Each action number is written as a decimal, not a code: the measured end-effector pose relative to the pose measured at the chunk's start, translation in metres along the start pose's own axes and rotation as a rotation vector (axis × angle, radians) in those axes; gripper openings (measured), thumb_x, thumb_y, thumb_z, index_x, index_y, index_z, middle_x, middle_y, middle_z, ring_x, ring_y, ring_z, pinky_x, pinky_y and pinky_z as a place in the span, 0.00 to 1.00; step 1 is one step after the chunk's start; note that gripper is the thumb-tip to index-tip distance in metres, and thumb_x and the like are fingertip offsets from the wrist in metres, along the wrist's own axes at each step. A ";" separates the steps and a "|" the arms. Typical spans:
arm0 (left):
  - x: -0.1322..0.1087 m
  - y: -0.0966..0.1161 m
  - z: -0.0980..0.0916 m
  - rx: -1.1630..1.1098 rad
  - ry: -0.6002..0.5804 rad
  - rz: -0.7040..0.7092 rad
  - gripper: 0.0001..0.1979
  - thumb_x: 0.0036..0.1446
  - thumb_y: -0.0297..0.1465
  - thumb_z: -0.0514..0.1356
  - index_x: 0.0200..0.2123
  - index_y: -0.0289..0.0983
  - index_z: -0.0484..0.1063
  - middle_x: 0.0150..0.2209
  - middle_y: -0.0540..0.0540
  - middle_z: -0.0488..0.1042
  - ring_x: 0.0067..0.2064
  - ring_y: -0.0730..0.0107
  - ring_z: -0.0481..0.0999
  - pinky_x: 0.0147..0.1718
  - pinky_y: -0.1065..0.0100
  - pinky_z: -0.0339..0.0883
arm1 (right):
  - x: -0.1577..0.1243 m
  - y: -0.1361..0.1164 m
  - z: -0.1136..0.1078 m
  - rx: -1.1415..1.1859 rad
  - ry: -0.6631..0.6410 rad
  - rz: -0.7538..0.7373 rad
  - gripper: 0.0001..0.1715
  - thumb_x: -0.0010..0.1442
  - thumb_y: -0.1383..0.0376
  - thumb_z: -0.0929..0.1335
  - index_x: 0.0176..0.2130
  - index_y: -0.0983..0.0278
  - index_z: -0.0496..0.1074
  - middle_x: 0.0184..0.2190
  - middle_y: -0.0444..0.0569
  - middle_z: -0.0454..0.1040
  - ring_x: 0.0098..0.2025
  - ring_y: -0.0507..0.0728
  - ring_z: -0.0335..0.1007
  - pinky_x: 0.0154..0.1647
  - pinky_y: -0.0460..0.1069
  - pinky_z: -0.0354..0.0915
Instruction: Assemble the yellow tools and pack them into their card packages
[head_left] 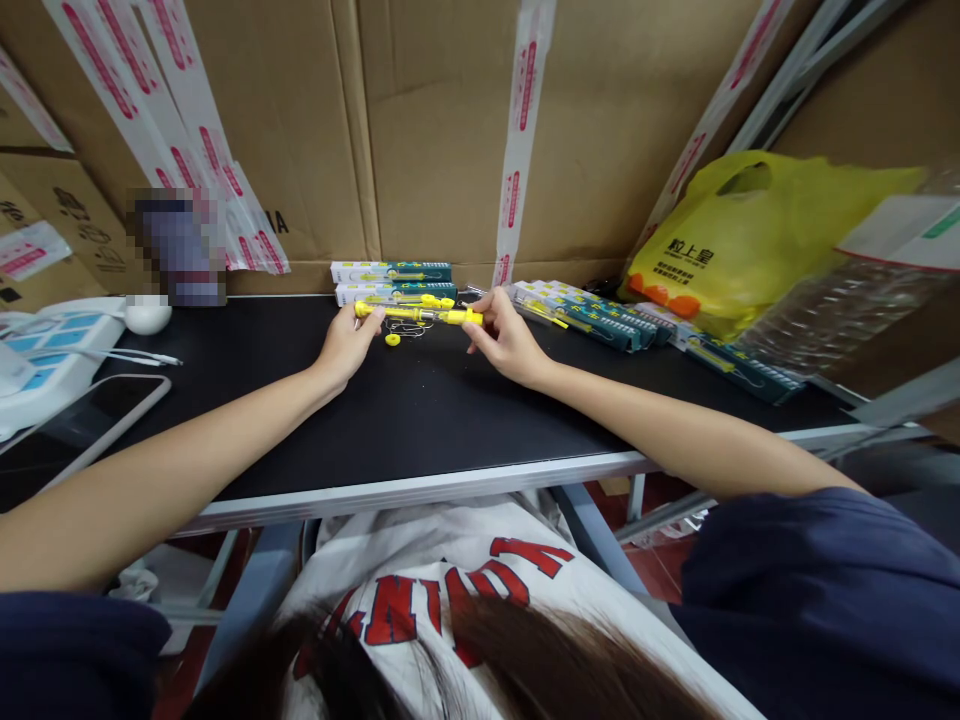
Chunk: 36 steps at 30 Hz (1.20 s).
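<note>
**Left hand (346,343) and right hand (507,342) grip one yellow tool (420,314)**

Each hand is closed on one end of the tool: the left fingertips pinch the thin tip, and the right thumb and fingers clamp the thicker end. The tool hangs level between the hands, just above the matte black tabletop (420,430). It is a slim plastic rod, yellow with a clear middle stretch. Under it lies a small yellow ring (392,339), beside what may be thin wire loops, too faint to tell. Just behind stand two long flat boxes (390,283) in white and teal card. A glossy yellow bag (757,230) on the right bears Chinese characters. The cardboard (420,120) behind carries white tape (520,130) with unreadable red print.
</note>
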<state>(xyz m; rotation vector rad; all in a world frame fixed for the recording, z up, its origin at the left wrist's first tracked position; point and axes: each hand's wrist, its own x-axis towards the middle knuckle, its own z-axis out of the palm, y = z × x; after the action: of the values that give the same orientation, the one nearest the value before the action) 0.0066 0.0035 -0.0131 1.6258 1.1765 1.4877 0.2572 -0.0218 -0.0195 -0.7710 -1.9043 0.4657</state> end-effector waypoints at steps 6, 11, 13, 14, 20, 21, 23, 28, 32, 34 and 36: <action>-0.002 0.004 0.001 -0.014 -0.006 -0.028 0.07 0.61 0.31 0.61 0.31 0.38 0.67 0.27 0.51 0.69 0.31 0.72 0.70 0.36 0.70 0.65 | 0.000 -0.004 0.001 0.045 -0.004 0.013 0.27 0.62 0.40 0.67 0.40 0.55 0.54 0.24 0.38 0.62 0.22 0.52 0.63 0.24 0.51 0.67; 0.005 0.003 -0.001 0.007 -0.001 -0.007 0.10 0.59 0.37 0.64 0.32 0.38 0.68 0.27 0.51 0.71 0.31 0.70 0.71 0.36 0.69 0.65 | 0.005 -0.006 -0.003 0.103 0.011 0.035 0.26 0.60 0.42 0.69 0.40 0.55 0.56 0.24 0.38 0.63 0.23 0.51 0.61 0.24 0.50 0.70; 0.007 0.006 -0.003 0.017 -0.004 0.041 0.12 0.57 0.39 0.65 0.31 0.38 0.69 0.26 0.50 0.71 0.30 0.70 0.71 0.35 0.68 0.66 | 0.010 -0.004 -0.009 0.170 0.034 0.056 0.25 0.61 0.42 0.69 0.41 0.56 0.58 0.25 0.39 0.64 0.24 0.51 0.62 0.25 0.49 0.71; 0.008 0.009 -0.004 0.024 -0.022 0.072 0.13 0.56 0.40 0.66 0.29 0.38 0.69 0.25 0.51 0.71 0.29 0.70 0.71 0.34 0.68 0.66 | 0.012 -0.002 -0.012 0.211 0.048 0.076 0.25 0.61 0.43 0.69 0.41 0.56 0.59 0.26 0.39 0.65 0.25 0.50 0.63 0.25 0.49 0.72; -0.007 0.030 0.000 0.110 -0.390 0.092 0.10 0.51 0.37 0.68 0.31 0.38 0.74 0.20 0.52 0.71 0.22 0.72 0.71 0.25 0.69 0.66 | 0.019 -0.001 -0.023 0.427 0.070 0.214 0.27 0.57 0.44 0.72 0.44 0.58 0.64 0.25 0.37 0.65 0.24 0.47 0.63 0.28 0.47 0.75; -0.011 0.033 0.003 0.105 -0.441 0.098 0.10 0.51 0.37 0.68 0.33 0.38 0.74 0.20 0.52 0.72 0.23 0.72 0.72 0.26 0.69 0.67 | 0.018 -0.004 -0.021 0.446 0.050 0.229 0.28 0.56 0.44 0.73 0.44 0.59 0.64 0.24 0.37 0.66 0.23 0.47 0.63 0.27 0.47 0.75; -0.019 0.036 0.007 0.093 -0.536 0.102 0.12 0.51 0.36 0.68 0.37 0.38 0.75 0.23 0.50 0.75 0.24 0.72 0.74 0.25 0.70 0.68 | 0.016 -0.009 -0.014 0.464 -0.025 0.246 0.29 0.55 0.44 0.74 0.43 0.60 0.65 0.25 0.37 0.67 0.24 0.47 0.65 0.28 0.47 0.75; -0.023 0.043 0.010 0.059 -0.544 0.010 0.11 0.55 0.33 0.65 0.42 0.38 0.74 0.24 0.50 0.75 0.20 0.75 0.70 0.19 0.72 0.66 | 0.017 -0.010 -0.001 0.430 -0.143 0.216 0.27 0.61 0.42 0.68 0.47 0.58 0.63 0.30 0.41 0.71 0.29 0.50 0.70 0.30 0.47 0.74; -0.008 0.047 0.004 -0.112 -0.238 -0.094 0.03 0.60 0.27 0.58 0.38 0.38 0.68 0.27 0.52 0.74 0.19 0.77 0.71 0.18 0.72 0.67 | 0.027 0.004 -0.007 -0.010 -0.135 0.053 0.18 0.67 0.50 0.65 0.48 0.60 0.65 0.34 0.46 0.71 0.33 0.53 0.70 0.34 0.51 0.72; -0.001 0.047 0.000 -0.177 -0.097 -0.140 0.03 0.62 0.25 0.56 0.36 0.39 0.64 0.28 0.52 0.74 0.19 0.79 0.70 0.19 0.72 0.67 | 0.033 0.006 -0.009 -0.385 -0.257 -0.096 0.09 0.66 0.60 0.67 0.43 0.62 0.69 0.38 0.51 0.72 0.39 0.57 0.71 0.42 0.54 0.70; 0.002 0.046 -0.002 -0.195 -0.048 -0.182 0.03 0.63 0.26 0.54 0.36 0.39 0.61 0.27 0.53 0.73 0.18 0.80 0.68 0.18 0.74 0.65 | 0.040 0.003 -0.006 -0.697 -0.422 -0.218 0.05 0.64 0.66 0.67 0.41 0.64 0.72 0.43 0.55 0.73 0.46 0.61 0.70 0.47 0.56 0.68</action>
<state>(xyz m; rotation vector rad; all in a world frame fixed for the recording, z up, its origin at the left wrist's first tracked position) 0.0132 -0.0131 0.0296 1.3786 1.0858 1.3937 0.2508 0.0081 0.0077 -0.9350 -2.5579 -0.2176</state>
